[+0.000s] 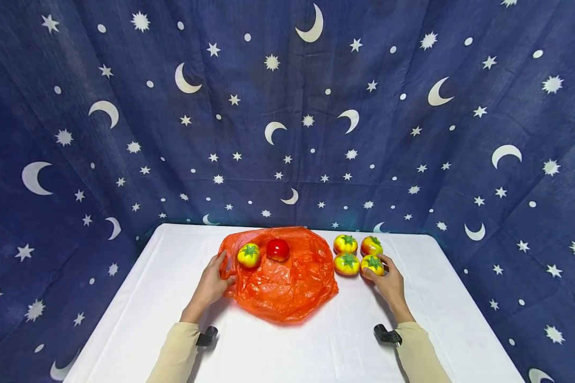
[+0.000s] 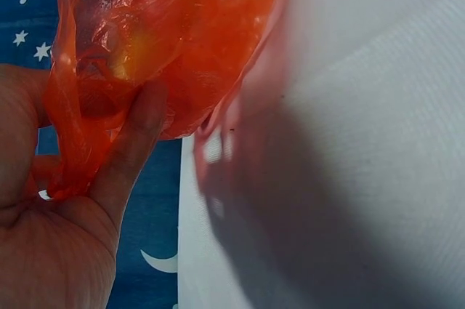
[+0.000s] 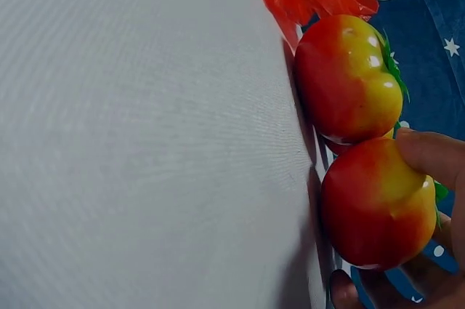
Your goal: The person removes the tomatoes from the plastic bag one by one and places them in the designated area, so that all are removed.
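Observation:
My left hand holds the left edge of an orange-red plastic bag, with thumb and fingers around the thin film. On the bag lie a yellow tomato with a green leafy top and a glossy red round fruit. To the right, my right hand grips the nearest right tomato of a two-by-two group, thumb on one side and fingers on the other. In the right wrist view this tomato is red below and yellow above, close against its neighbour.
The other tomatoes of the group are one at near left, one at far left and one at far right. A white cloth covers the table. Behind it hangs a dark blue curtain with moons and stars.

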Demonstrator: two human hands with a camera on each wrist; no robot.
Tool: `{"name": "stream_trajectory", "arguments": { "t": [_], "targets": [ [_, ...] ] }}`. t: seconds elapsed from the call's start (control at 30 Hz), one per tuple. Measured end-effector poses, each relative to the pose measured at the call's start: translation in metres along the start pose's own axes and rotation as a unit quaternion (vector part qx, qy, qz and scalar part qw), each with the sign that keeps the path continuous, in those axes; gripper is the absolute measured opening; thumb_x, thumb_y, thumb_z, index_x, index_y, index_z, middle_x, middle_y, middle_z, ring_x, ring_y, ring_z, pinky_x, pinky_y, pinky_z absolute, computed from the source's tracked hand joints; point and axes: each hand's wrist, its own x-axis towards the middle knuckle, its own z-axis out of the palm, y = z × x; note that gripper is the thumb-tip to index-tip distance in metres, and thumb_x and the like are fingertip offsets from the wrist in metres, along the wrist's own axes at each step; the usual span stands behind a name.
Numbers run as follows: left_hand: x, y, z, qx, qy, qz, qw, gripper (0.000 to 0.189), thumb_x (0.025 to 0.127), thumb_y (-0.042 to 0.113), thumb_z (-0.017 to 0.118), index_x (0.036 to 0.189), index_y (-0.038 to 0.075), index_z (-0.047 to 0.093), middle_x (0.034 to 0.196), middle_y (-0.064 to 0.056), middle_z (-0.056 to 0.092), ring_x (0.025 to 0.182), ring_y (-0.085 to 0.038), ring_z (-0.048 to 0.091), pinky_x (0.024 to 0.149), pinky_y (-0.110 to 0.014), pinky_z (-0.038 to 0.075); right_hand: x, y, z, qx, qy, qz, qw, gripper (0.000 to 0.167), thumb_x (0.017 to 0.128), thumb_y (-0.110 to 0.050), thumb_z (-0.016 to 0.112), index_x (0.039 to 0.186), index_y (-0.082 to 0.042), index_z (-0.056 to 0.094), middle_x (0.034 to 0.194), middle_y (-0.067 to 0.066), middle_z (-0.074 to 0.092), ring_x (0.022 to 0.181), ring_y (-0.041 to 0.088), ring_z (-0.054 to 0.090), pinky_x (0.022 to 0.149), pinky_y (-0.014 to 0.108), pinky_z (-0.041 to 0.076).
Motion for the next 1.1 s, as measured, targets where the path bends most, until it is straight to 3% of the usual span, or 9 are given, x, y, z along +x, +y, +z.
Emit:
{"name": "stream_trajectory", "arguments": {
  "t": [0.53,0.8,1.1],
  "targets": [
    [0.002,-0.002,0.000,-0.008,-0.004,0.004,1.0000,0.083,0.082,0.002,0.073,0.152,-0.003,0.030,0.152,-0.027,0.033,0.141,-0.048,0.033,0.117,-0.057,0.027,0.002,-0.001,-0.003,0.012,0.002,-0.008,0.9999,0.067,0.088,-0.025,0.071,0.146,-0.010,0.041,0.150,0.026,0.040,0.140,0.042,0.037,0.118,0.056,0.028],
    [0.003,-0.002,0.001,-0.009,0.004,0.010,0.9999,0.081,0.082,0.002,0.073,0.151,-0.004,0.030,0.151,-0.027,0.035,0.140,-0.048,0.035,0.117,-0.057,0.028,-0.003,-0.018,-0.008,0.036,0.049,-0.065,0.9960,0.063,0.085,-0.023,0.075,0.139,-0.006,0.049,0.149,0.023,0.043,0.139,0.042,0.038,0.116,0.055,0.031],
    [0.001,-0.001,-0.001,-0.010,-0.008,-0.008,0.9999,0.084,0.083,0.002,0.073,0.153,-0.001,0.028,0.153,-0.025,0.033,0.142,-0.047,0.033,0.117,-0.056,0.027,-0.016,-0.048,-0.006,0.070,0.079,-0.144,0.9840,0.057,0.082,-0.013,0.077,0.133,0.000,0.055,0.144,0.021,0.048,0.138,0.037,0.041,0.113,0.059,0.035]
  ]
}}
